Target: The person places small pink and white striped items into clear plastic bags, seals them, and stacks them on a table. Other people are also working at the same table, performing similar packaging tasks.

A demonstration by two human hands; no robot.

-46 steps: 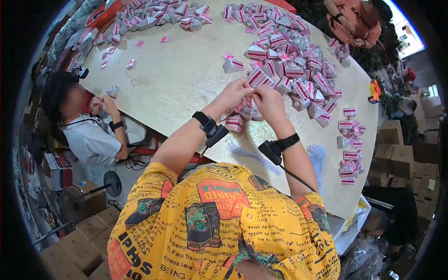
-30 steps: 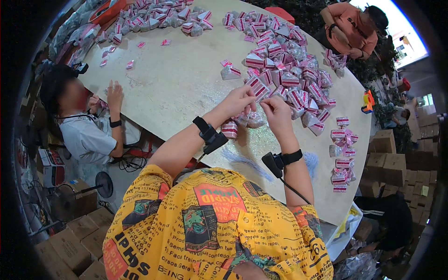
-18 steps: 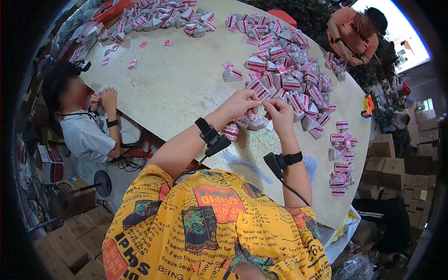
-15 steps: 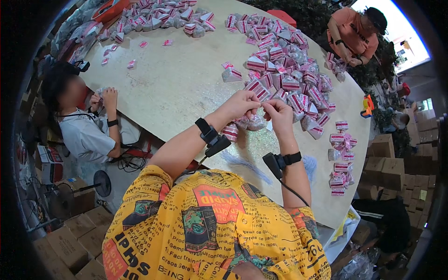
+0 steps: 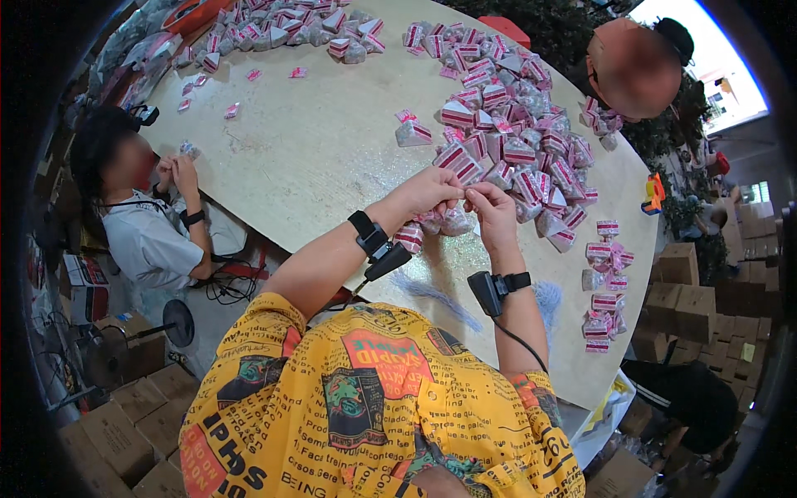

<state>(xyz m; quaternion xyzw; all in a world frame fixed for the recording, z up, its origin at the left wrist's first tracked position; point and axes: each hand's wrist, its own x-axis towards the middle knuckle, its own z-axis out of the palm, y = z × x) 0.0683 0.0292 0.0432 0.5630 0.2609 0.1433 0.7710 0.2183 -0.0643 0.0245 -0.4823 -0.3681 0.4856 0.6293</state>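
My left hand (image 5: 429,192) and my right hand (image 5: 495,214) meet over the table, thumbs and fingertips pinched together. What lies between the fingertips is too small to make out. Just below them hangs or rests a bunch of small clear bags (image 5: 453,222) with pink-and-white striped cards, partly hidden by my left hand. A large heap of the same bags (image 5: 519,149) spreads beyond my hands. Two bundles of thin pale strands lie nearer me: one loose bundle (image 5: 436,297) between my forearms, another bundle (image 5: 547,304) beside my right forearm.
More bags (image 5: 290,31) line the table's (image 5: 315,141) far edge. A column of bunched bags (image 5: 606,286) lies at the right, near an orange-and-blue tool (image 5: 653,193). One co-worker (image 5: 158,207) sits at the left; another (image 5: 635,70) is at the far right. Cartons (image 5: 689,311) are stacked beyond.
My pinched hands stay nearly in place, the right one shifting slightly left. The left co-worker's hands have come together and risen, while the far-right co-worker leans lower over the table.
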